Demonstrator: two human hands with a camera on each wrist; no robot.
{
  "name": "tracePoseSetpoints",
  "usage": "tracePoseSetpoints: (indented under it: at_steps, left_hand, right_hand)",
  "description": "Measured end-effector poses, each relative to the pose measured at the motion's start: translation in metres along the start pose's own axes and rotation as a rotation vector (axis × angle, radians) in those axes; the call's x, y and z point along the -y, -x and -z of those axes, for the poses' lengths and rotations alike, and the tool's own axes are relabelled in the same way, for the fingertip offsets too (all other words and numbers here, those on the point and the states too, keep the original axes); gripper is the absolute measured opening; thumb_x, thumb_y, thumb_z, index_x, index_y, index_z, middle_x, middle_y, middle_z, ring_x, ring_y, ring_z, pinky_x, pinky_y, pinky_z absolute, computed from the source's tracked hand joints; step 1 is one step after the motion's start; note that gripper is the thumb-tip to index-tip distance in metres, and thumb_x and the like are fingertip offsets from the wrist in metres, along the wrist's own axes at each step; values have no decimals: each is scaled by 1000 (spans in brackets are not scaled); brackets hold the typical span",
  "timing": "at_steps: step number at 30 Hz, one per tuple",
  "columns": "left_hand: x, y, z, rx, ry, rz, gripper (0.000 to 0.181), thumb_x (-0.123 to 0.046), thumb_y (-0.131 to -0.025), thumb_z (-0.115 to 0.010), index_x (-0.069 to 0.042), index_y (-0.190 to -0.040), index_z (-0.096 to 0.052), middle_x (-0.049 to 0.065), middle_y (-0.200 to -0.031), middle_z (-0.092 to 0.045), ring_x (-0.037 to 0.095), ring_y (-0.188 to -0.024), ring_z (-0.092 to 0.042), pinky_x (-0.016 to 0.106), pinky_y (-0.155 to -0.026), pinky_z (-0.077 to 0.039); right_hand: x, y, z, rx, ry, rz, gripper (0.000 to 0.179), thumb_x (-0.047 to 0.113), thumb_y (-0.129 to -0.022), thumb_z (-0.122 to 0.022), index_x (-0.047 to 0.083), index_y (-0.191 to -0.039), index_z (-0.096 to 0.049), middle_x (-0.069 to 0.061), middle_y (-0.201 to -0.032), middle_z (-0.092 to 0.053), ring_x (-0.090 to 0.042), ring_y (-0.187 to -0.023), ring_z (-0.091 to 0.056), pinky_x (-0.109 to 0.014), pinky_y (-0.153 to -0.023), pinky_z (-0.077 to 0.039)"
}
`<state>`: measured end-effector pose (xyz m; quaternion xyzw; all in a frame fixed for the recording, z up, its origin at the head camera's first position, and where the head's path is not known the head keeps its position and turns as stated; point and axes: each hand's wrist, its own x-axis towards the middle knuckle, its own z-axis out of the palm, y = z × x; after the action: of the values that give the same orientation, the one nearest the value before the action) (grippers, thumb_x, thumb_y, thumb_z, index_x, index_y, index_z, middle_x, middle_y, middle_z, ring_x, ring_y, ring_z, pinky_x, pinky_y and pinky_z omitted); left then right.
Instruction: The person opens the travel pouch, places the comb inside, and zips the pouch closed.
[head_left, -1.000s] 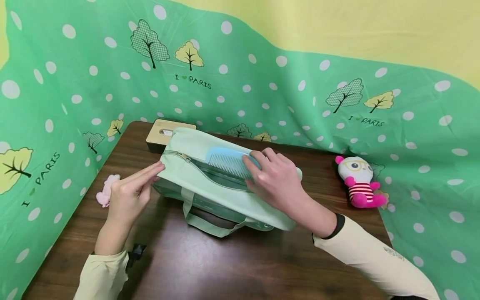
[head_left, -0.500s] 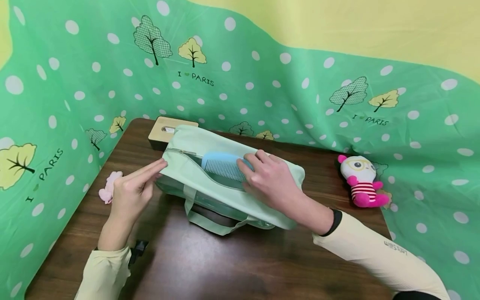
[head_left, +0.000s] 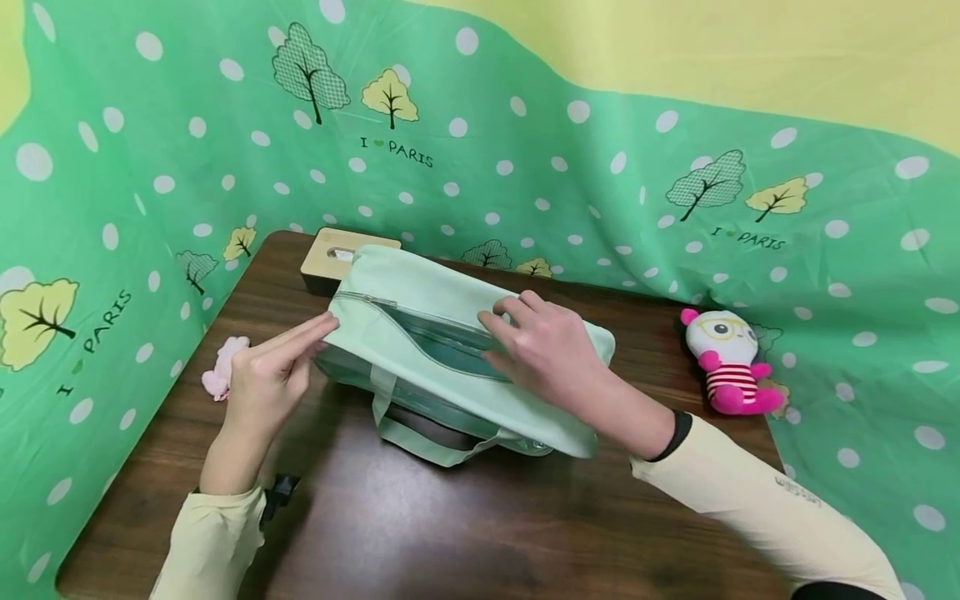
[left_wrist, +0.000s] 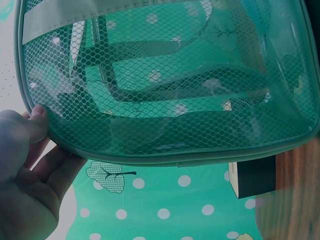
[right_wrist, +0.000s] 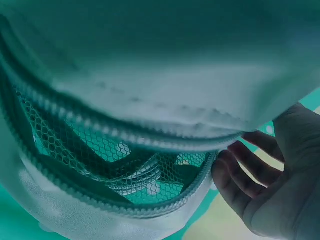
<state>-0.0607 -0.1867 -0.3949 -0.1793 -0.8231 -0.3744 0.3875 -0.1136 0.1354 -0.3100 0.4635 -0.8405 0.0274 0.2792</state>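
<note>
Here, the mint-green bag [head_left: 459, 395] stands partly unzipped on the bench [head_left: 465, 533]; the left hand [head_left: 266, 379] pinches its left edge, the right hand [head_left: 546, 343], fingers loosely parted, lies over its opening [head_left: 446, 354]

Zip slot [head_left: 442, 343] in bag [head_left: 420, 271] gaping between hands [head_left: 266, 379] [head_left: 555, 350], handle [head_left: 442, 456] looping in front, box [head_left: 321, 250] just behind.

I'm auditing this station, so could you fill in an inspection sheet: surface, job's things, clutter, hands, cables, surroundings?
Surface: dark wooden table.
Job's things: pale green handled bag, top zipper partly open.
Clutter: wood-topped tissue box behind the bag; pink toy at left; striped-shirt plush toy at right.
Hands: left hand pinches the bag's left corner; right hand at the opening, no held object visible.
Cables: nothing seen.
Surroundings: green dotted cloth printed with trees.
</note>
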Motion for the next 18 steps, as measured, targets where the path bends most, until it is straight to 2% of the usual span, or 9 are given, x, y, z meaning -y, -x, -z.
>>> tracePoseSetpoints:
  at_steps: [6, 10, 18]
  left_hand:
    - [0, -1, -1, 0, -3, 7, 39, 20, -80, -75, -2, -112, -80, 15, -110, -78, 22, -101, -75, 5, -96, -43]
    - [-1, -2, -1, 1, -7, 13, 39, 21, -80, -74, -2, -112, -80, 15, -111, -78, 22, -101, -75, 5, -95, -43]
    - [0, -2, -2, 2, -8, 18, 39, 21, -81, -73, -2, -112, -80, 15, -111, -77, 15, -102, -73, 3, -93, -43]
  right_hand:
    - [-6, -6, 4, 74, -191, -100, 37, 26, -77, -92, 8, -106, -78, -6, -98, -74, -22, -82, -69, -34, -54, -55]
    - [-11, -14, 7, 99, -302, -145, 32, 23, -80, -90, 6, -106, -78, -7, -98, -75, -22, -79, -71, -37, -59, -57]
    - [-14, -32, 5, 157, -390, -188, 27, 19, -85, -85, 5, -108, -78, -8, -99, -77, -21, -74, -70, -37, -63, -56]
